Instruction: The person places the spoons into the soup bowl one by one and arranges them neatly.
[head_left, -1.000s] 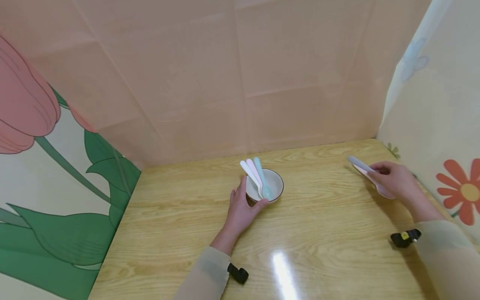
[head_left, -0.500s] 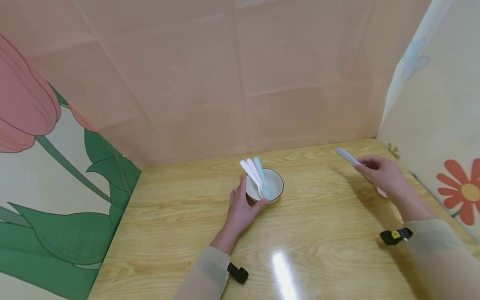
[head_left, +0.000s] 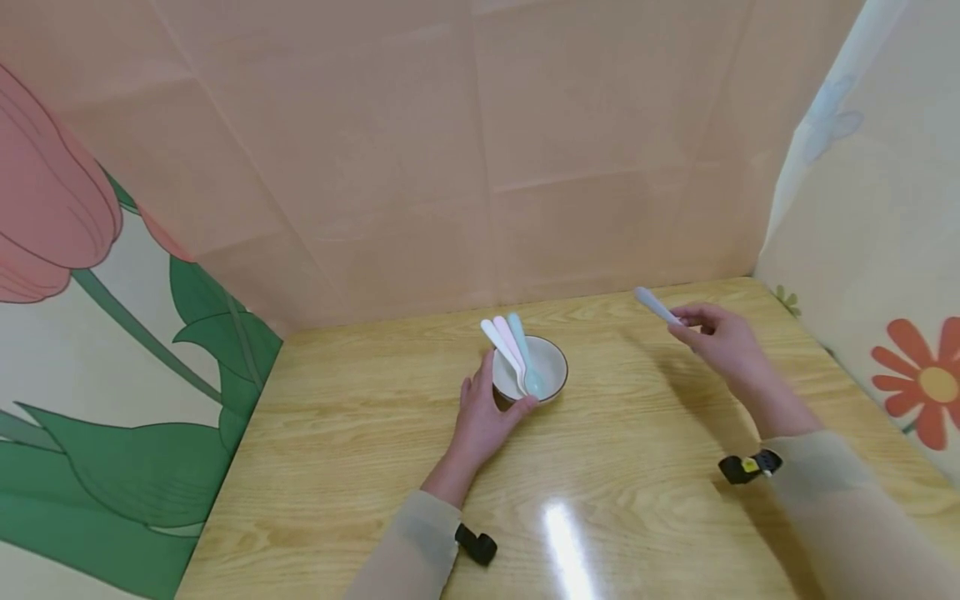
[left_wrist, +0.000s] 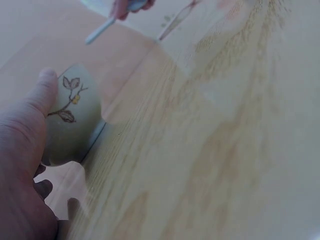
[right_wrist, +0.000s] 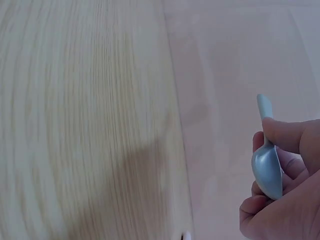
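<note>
A small white bowl (head_left: 551,362) with a brown rim stands on the wooden table; the left wrist view shows a painted leafy branch on the outside of the bowl (left_wrist: 75,120). White, pink and light-blue spoons (head_left: 515,354) lean together in it, handles over the far-left rim. My left hand (head_left: 483,421) grips the bowl's near-left side, thumb in front and fingers round the left. Off to the right, above the table, my right hand (head_left: 716,342) pinches a pale lavender spoon (head_left: 655,305) by its handle. That spoon's rounded end (right_wrist: 267,172) lies within the hand.
A plain peach-coloured backdrop (head_left: 480,167) rises behind the table (head_left: 360,467). Floral panels stand left (head_left: 97,475) and right (head_left: 885,208). Each wrist bears a small black camera, the right one (head_left: 750,467) and the left one (head_left: 476,546).
My right hand has moved left and slightly toward the back with the lavender spoon, nearer the bowl. The left hand and the bowl have kept their place.
</note>
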